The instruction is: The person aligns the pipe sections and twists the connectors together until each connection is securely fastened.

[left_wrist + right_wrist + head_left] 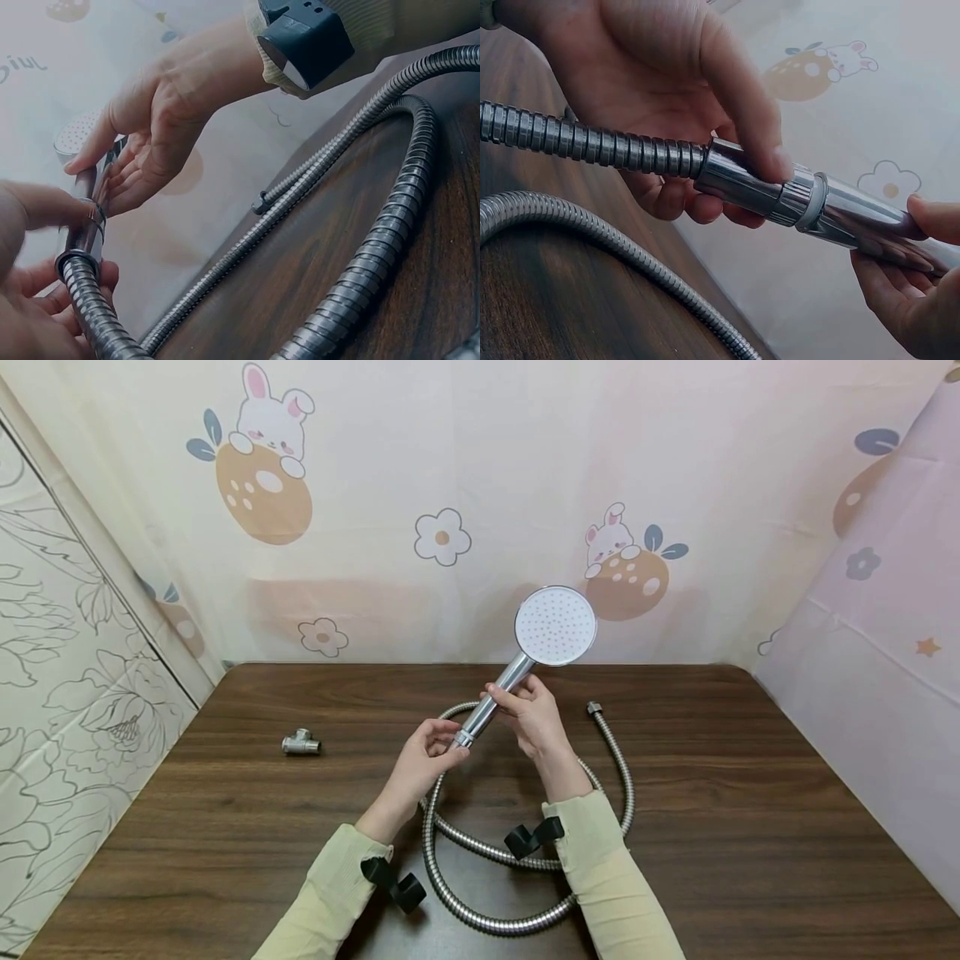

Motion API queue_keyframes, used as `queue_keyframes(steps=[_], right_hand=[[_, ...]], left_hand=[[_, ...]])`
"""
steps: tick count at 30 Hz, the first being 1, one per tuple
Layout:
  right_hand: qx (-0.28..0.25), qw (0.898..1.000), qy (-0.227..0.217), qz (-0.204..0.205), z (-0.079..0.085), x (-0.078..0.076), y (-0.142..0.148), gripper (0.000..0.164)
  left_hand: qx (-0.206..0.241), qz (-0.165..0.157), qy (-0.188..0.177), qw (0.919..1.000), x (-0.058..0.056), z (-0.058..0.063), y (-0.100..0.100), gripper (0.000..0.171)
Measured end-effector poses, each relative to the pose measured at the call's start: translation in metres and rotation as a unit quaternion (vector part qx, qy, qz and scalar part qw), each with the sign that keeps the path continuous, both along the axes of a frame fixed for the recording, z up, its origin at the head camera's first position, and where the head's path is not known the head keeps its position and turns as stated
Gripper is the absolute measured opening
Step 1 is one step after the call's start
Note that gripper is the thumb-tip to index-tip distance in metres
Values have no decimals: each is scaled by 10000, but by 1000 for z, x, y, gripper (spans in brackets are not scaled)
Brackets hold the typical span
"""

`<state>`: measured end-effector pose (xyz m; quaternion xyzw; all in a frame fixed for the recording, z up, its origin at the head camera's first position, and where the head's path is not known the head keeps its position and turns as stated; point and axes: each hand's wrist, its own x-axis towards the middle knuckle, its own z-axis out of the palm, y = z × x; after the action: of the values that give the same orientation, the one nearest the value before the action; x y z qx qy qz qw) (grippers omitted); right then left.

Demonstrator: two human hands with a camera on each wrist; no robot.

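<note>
A chrome hand shower (556, 625) with a round white nozzle face is held up over the table, tilted with its head to the upper right. My right hand (536, 718) grips its handle (855, 214) between thumb and fingers. At the handle's lower end, my left hand (420, 764) pinches the smooth and ribbed chrome hose nut (739, 180), thumb on one side and fingers underneath. A pale ring shows between nut and handle in the right wrist view. From the nut runs a ribbed metal shower hose (450, 893), looping across the table below my hands.
The hose's free end, with a metal nut (594, 707), lies right of my right hand. A small metal tee fitting (302, 742) sits at the left on the dark wooden table (750, 827). Printed curtains (510, 460) stand behind. Black mounts (534, 837) are strapped to both sleeves.
</note>
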<state>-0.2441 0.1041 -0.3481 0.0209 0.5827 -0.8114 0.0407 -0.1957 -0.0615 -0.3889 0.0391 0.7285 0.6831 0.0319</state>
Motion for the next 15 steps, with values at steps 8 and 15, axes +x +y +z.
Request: queue_keyframes(steps=[8,15], right_hand=[[-51,10000,60,-35,0,0,-1,30],[-50,9998,155,-64,1,1,0,38]], left_hand=[[304,-32,3,9995,1,-1,0,26],[206,-303,-370,9986,-1,-3,-1,27]])
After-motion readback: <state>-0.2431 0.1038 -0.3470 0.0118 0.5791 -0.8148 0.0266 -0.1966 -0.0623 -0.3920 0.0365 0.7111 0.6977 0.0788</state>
